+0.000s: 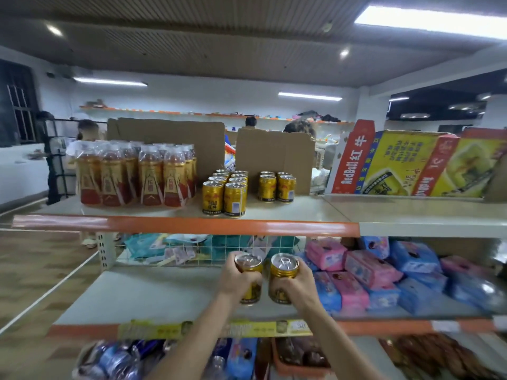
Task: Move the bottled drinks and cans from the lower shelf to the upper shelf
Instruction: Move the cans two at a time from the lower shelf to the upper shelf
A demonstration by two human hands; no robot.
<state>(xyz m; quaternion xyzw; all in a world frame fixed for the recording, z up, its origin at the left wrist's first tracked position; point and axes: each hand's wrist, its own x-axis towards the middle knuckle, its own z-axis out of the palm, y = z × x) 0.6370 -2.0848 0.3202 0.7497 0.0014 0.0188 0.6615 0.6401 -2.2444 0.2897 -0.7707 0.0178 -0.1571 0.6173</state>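
Nearly finished, judging by how things lie.
Landmark: orange-edged cream metal upper shelf (192, 224); every place below is told from it.
Done, bottles: shrink-wrapped pack of red-and-gold labelled plastic drink bottles (137, 175) stands on top of it, toward its left end.
Done, cans: front cluster of short gold metal cans (226, 192) stands on it near the middle; a smaller group of four gold cans (277, 186) just right of that, apart from it.
Left hand: left hand (237, 281) wrapped closed around a gold can with a brownish lid (248, 266), fingers around the body.
Right hand: right hand (295, 287) wrapped closed around a gold can with a shiny silver lid (284, 267).
Held cans, place: both below the landmark, side by side and close together over the cream lower shelf board (142, 294); resting or just lifted, cannot tell.
Left to do: these two cans look like the last drinks on that lower board; no others visible there.
Not task items: pink and blue soft packets (370, 272) below the landmark to the right.
Room: bare patch on the landmark in front of the four-can group.
Estimate: one lift and set-down likely ends it.
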